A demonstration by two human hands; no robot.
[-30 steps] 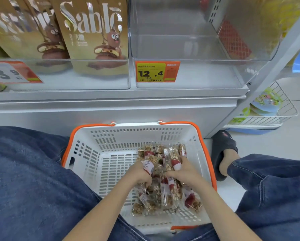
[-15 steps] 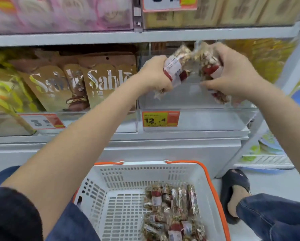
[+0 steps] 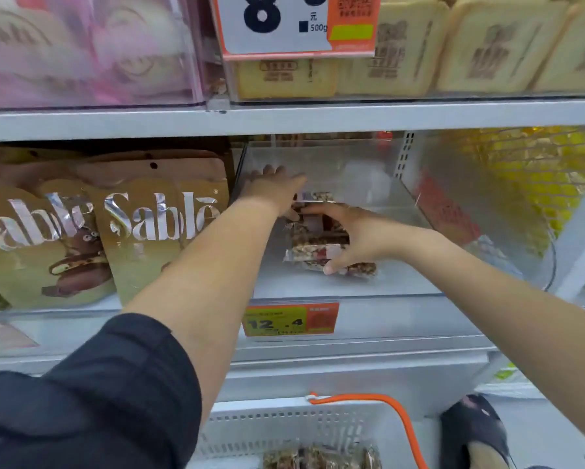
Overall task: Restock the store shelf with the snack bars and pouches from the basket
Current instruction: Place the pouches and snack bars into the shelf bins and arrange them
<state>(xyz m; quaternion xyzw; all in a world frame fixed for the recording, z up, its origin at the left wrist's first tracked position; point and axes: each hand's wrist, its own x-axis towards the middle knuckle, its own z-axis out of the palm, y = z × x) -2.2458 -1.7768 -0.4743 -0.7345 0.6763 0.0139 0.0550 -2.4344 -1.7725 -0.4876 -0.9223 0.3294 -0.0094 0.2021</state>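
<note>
A small pile of clear-wrapped nut snack bars (image 3: 318,247) lies on the floor of a clear plastic shelf bin (image 3: 402,282). My right hand (image 3: 355,233) is laid over the pile, fingers across its top and thumb at its near edge, holding the bars. My left hand (image 3: 272,187) reaches deeper into the bin at the left with its fingers stretched out, its thumb next to the far end of the pile. Below, the white basket (image 3: 348,421) with an orange rim holds more snack bars (image 3: 318,459).
Gold Sablé pouches (image 3: 155,228) fill the bin to the left. An orange price tag (image 3: 289,319) reading 12.4 is on the shelf front. The shelf above (image 3: 318,118) carries pink and beige packs. A sandalled foot (image 3: 474,431) is right of the basket.
Both hands lifted bars out of the basket, carried them up to the shelf, and have now gone into the clear bin, where the bars lie on its floor.
</note>
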